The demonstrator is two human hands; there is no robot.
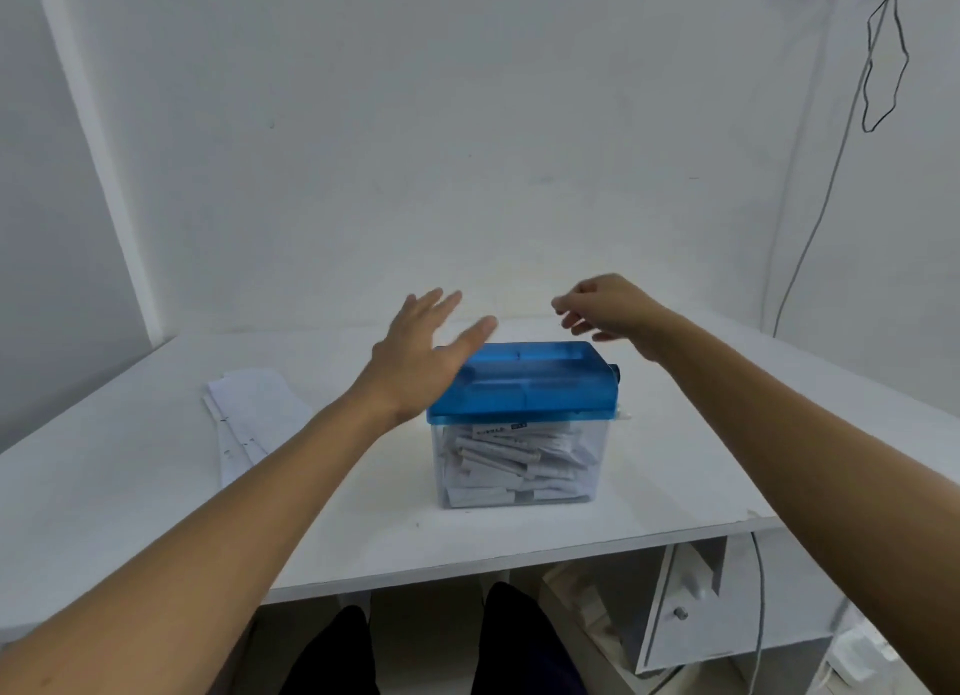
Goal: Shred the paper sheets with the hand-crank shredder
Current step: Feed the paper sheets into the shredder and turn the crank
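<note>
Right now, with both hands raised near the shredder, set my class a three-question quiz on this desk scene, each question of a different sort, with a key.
1. True or false: the clear bin under the blue lid already holds paper pieces.
2. The paper sheets lie: A) left of the shredder, B) right of it, C) on its lid.
3. Which hand has its fingers straight and spread: the left hand or the right hand?
Key: 1 true; 2 A; 3 left hand.
</note>
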